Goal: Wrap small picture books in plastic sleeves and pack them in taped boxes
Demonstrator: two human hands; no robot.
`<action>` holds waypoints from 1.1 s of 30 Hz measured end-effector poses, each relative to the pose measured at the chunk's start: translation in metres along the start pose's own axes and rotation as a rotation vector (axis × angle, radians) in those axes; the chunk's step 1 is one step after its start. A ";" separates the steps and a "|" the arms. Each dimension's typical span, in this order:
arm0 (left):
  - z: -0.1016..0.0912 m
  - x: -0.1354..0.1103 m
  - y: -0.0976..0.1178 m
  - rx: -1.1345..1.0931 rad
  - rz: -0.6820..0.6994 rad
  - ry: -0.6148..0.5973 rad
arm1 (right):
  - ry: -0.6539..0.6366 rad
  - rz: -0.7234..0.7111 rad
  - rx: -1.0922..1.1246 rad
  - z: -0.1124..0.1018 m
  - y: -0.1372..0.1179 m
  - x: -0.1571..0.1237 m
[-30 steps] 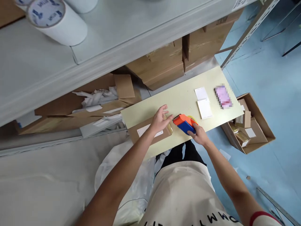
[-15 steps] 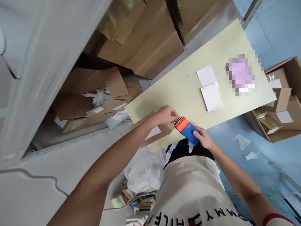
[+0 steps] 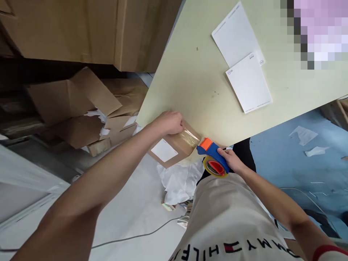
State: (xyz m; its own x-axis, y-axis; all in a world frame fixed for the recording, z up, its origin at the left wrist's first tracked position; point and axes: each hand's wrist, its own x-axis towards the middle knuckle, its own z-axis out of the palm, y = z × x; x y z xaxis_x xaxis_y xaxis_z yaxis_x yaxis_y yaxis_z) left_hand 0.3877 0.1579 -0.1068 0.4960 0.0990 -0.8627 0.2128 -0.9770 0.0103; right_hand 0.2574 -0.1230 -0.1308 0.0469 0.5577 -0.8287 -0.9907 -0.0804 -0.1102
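A blue and orange tape dispenser [image 3: 214,153], carrying a roll of packing tape [image 3: 208,167], is in my right hand [image 3: 232,160], whose fingers wrap around its blue side. Its orange head is at the right end of a small cardboard box [image 3: 181,146] on the table's near corner. A shiny strip of clear tape [image 3: 191,139] runs along the box top from the dispenser to my left hand [image 3: 172,122]. That hand is closed, with curled fingers at the strip's far end; the fingertips are partly hidden. A white label [image 3: 164,150] is on the box's near face.
Two white cards [image 3: 249,84] overlap on the cream table [image 3: 190,79]. A blurred-out purple item [image 3: 323,21] is at the upper right. Open cartons [image 3: 54,105] and large boxes [image 3: 81,32] stand left. A white plastic bag [image 3: 178,181] hangs below the table edge; paper scraps [image 3: 303,137] litter the blue floor.
My left hand has moved from beside the dispenser's head to the box top. The dispenser has turned, showing its tape roll, and a strip now spans the box. The view has shifted closer.
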 end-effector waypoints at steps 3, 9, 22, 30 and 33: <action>0.004 -0.015 0.016 0.244 0.032 -0.139 | 0.026 0.041 -0.047 0.008 0.008 0.005; -0.003 -0.043 0.056 0.645 0.170 -0.252 | 0.055 0.090 -0.089 0.018 0.017 0.009; 0.017 -0.078 -0.006 0.406 0.624 -0.341 | 0.041 0.129 -0.081 0.017 0.029 0.015; 0.022 -0.087 -0.038 0.238 0.583 -0.212 | -0.005 0.105 0.057 0.026 0.004 0.022; 0.009 -0.085 -0.052 0.090 0.471 -0.038 | -0.060 0.048 0.095 0.039 -0.034 0.032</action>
State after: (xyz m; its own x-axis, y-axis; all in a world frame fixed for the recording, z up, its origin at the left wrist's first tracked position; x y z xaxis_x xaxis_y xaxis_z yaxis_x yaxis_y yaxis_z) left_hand 0.3273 0.1982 -0.0386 0.4896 -0.3633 -0.7926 -0.1017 -0.9266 0.3620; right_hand 0.2874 -0.0703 -0.1322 -0.0059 0.6041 -0.7969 -0.9994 -0.0314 -0.0164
